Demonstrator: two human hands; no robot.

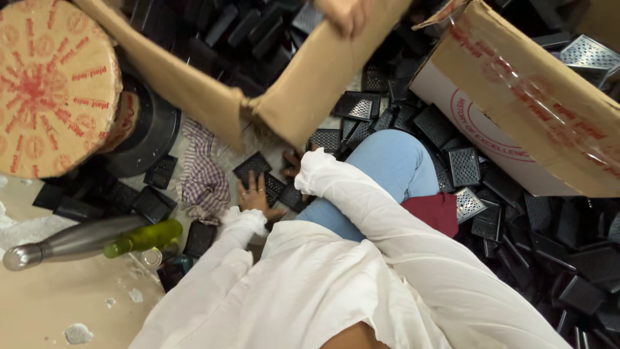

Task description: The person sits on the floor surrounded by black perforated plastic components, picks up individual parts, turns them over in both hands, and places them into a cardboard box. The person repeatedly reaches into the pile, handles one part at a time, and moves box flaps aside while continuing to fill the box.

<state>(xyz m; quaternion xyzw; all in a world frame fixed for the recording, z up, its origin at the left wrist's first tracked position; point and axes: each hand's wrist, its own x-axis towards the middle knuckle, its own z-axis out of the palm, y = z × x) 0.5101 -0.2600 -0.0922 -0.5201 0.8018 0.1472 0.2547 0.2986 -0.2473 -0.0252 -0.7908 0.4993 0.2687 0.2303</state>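
My left hand (254, 193) lies flat on the floor with its fingers spread. It touches a black square grater frame (253, 166) and holds nothing. My right hand (291, 163) pokes out of a white sleeve cuff just to the right. Only its fingertips show, next to another black frame (289, 196); whether they grip anything is hidden. My knee in blue jeans (387, 165) is bent beside both hands.
Another person's hand (342, 13) holds a torn cardboard box (303, 84) above the floor. A large printed carton (516, 103) stands right. Several black frames and perforated metal plates (465, 167) cover the floor. A checked cloth (201, 171), steel bottle (71, 242), green bottle (145, 237) and wrapped round pack (51, 84) lie left.
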